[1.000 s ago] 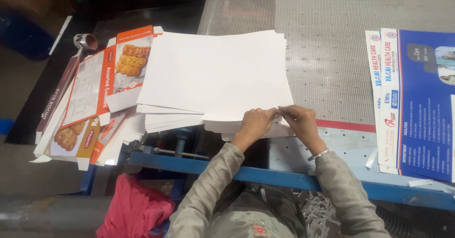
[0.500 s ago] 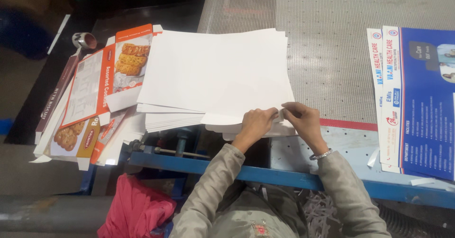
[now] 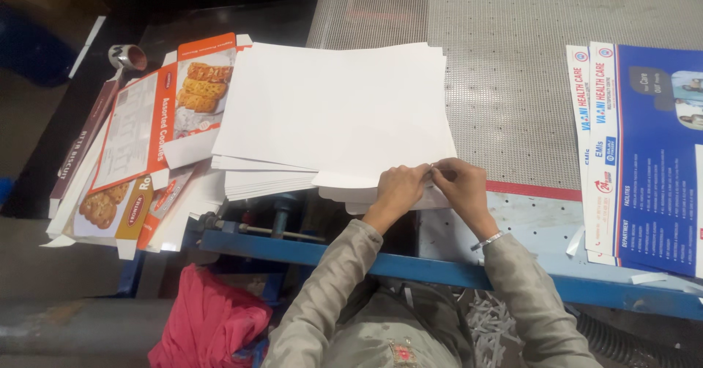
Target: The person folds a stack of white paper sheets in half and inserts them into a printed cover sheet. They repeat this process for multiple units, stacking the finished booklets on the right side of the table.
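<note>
A thick stack of white paper sheets (image 3: 333, 112) lies on the left part of a perforated metal table (image 3: 512, 75), overhanging its near edge. My left hand (image 3: 399, 190) and my right hand (image 3: 458, 185) meet at the stack's near right corner. Both pinch the edge of the top sheets there, fingertips almost touching each other. A bangle sits on my right wrist.
Flattened orange and white biscuit cartons (image 3: 139, 141) lie left of the stack. Blue and white printed sheets (image 3: 644, 155) lie at the right. A roll of tape (image 3: 126, 55) sits far left. A pink cloth (image 3: 209, 324) hangs below the blue table frame (image 3: 410, 265).
My hands stay at the stack's near right corner, with only small finger shifts. The stack has not visibly moved.
</note>
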